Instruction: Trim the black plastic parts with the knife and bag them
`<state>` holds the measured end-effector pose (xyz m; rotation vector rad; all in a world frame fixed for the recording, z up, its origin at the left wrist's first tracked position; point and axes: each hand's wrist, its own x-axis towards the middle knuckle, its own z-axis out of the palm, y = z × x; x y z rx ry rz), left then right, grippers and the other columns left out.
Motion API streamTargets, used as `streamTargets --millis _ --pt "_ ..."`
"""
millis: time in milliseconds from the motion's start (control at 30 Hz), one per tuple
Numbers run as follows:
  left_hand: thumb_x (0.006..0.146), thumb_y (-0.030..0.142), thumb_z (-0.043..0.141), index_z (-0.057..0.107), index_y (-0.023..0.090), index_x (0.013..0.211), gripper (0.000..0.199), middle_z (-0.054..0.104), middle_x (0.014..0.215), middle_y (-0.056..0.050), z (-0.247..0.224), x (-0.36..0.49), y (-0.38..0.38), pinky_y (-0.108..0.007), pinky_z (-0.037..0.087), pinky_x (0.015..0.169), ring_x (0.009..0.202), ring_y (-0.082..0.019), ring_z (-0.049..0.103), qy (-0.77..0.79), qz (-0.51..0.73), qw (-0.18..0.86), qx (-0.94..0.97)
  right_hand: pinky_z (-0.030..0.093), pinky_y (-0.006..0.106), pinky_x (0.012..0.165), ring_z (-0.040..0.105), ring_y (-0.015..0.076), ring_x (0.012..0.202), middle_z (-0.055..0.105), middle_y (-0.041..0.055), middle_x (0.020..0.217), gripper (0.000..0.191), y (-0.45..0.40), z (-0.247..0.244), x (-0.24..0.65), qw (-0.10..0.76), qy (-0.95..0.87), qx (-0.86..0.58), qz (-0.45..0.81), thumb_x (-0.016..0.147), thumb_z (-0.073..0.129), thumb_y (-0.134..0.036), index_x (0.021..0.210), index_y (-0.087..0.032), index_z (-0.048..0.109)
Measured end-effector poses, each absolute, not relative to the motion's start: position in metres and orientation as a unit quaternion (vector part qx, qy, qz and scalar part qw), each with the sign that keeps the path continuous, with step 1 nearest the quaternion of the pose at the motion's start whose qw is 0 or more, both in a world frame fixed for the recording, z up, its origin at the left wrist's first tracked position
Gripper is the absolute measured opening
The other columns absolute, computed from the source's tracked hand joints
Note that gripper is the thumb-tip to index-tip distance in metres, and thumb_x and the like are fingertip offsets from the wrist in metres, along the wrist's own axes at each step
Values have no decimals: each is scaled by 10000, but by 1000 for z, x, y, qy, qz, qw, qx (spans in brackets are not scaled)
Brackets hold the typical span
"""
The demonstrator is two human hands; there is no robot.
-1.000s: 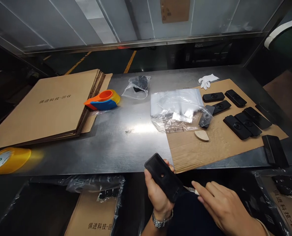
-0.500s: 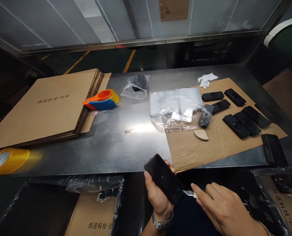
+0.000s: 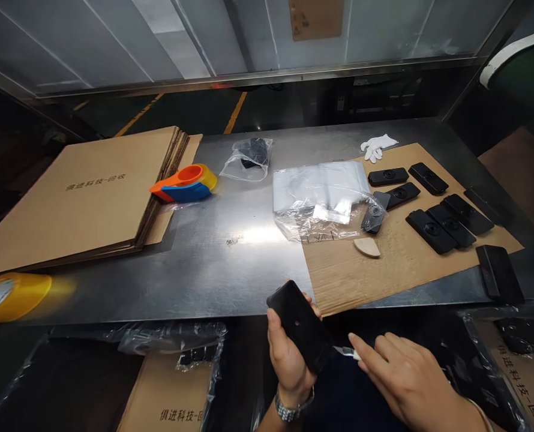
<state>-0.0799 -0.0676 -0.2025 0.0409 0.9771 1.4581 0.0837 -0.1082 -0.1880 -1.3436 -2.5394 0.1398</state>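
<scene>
My left hand (image 3: 287, 354) is closed around a black plastic housing (image 3: 299, 327), which is tilted and has a small hole near its middle. A watch with a metal band is on that wrist. My right hand (image 3: 402, 372) grips a craft knife (image 3: 348, 353), its blade pointing left at the lower right edge of the housing. Whether the blade touches the plastic I cannot tell. Both hands are in front of the table's near edge. Several similar black housings (image 3: 430, 231) lie on a cardboard sheet (image 3: 357, 282) to the right.
Clear plastic bags (image 3: 321, 186) and a tan wedge-shaped piece (image 3: 366, 246) lie mid-table. A white glove (image 3: 378, 147) is behind. Leftward are an orange-and-blue tape dispenser (image 3: 186, 184), stacked cardboard (image 3: 91, 204) and a yellow tape roll (image 3: 17, 295). Plastic-lined boxes (image 3: 177, 390) stand below the edge.
The housing in my left hand has turned slightly, so its face looks darker. The knife stays at its lower right edge, and my right hand has barely moved.
</scene>
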Motion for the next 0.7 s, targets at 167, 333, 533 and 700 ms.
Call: streamTargets --millis 167,333,533,700 --pt "821 553 372 656 105 826 530 640 646 -67 -203 -81 -66 -219 473 540 584 -141 587 463 601 650 47 312 252 469 529 125 485 551 -9 553 297 -105 -183 87 112 -858 -476 156 943 280 -205 913 -168 573" --pt "824 536 386 650 107 845 504 657 742 -67 -204 -80 -66 -234 487 565 604 -141 598 456 599 655 64 245 277 456 520 136 451 557 -22 537 311 -104 -181 86 26 -853 -488 184 943 277 -240 724 -217 496" --pt "834 507 393 641 122 888 461 659 755 -61 -204 -79 -66 -240 485 561 594 -140 599 460 605 646 72 181 294 452 533 152 446 563 -32 539 269 -106 -186 84 -24 -849 -493 189 943 275 -243 758 -226 470" --pt "809 529 425 643 115 886 474 658 742 -77 -208 -78 -68 -265 487 582 614 -160 608 477 613 621 109 207 283 477 525 158 467 565 -22 551 312 -104 -191 84 -53 -812 -521 258 948 228 -294 762 -226 468"
